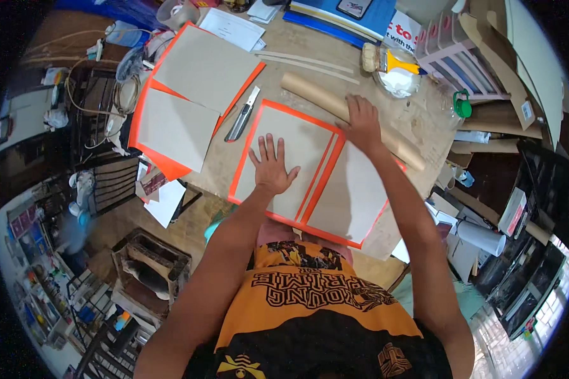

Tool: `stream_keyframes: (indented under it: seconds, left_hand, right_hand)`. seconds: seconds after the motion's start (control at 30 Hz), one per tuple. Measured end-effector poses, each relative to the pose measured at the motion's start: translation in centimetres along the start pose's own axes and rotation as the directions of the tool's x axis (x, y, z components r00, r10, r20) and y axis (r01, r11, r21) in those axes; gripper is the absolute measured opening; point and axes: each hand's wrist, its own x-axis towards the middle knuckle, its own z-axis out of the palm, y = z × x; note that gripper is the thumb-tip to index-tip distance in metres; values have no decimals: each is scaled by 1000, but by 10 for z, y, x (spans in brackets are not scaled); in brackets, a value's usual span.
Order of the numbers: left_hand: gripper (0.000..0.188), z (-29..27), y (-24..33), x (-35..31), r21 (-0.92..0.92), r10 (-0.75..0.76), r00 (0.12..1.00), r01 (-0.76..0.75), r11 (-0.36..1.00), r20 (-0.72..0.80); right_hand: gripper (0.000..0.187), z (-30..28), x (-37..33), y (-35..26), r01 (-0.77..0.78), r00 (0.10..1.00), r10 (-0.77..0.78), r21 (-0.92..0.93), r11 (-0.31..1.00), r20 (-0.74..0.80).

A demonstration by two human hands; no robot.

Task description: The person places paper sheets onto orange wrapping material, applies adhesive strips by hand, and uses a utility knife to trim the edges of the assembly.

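Observation:
A book cover of grey boards framed in orange lies opened out before me, with a narrow spine strip between its two panels. My left hand rests palm down on its left panel, fingers spread. Across the cover's far edge runs a brown cardboard tube. My right hand is wrapped over the tube, fingers on the far side and thumb on the near side; part of the grip is hidden. Left of the cover lies a utility knife, its blade out.
More orange-edged grey boards lie at the left. Thin strips, blue folders and a phone are farther back. A brush rests on a white tub; a drawer unit and a green-capped bottle stand right.

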Motion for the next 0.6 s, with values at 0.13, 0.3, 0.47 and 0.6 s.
stream_keyframes:
  seconds: [0.13, 0.3, 0.47, 0.6]
  left_hand:
    - [95, 5, 3, -5, 2, -17, 999, 18, 1000, -34]
    - [87, -12, -8, -7, 34, -23, 995, 27, 999, -98]
    - [56, -38, -32, -34, -291, -411, 887, 345, 892, -208]
    - [48, -1, -86, -46, -352, -580, 799, 504, 789, -157]
  right_hand:
    - [55, 0, -101, -36, -265, 914, 304, 169, 949, -270]
    - [63, 8, -253, -67, -746, 635, 744, 87, 661, -207]
    - [71, 15, -299, -80, -878, 403, 915, 277, 390, -9]
    - [74, 10, -292, -79, -914, 286, 957, 313, 257, 48]
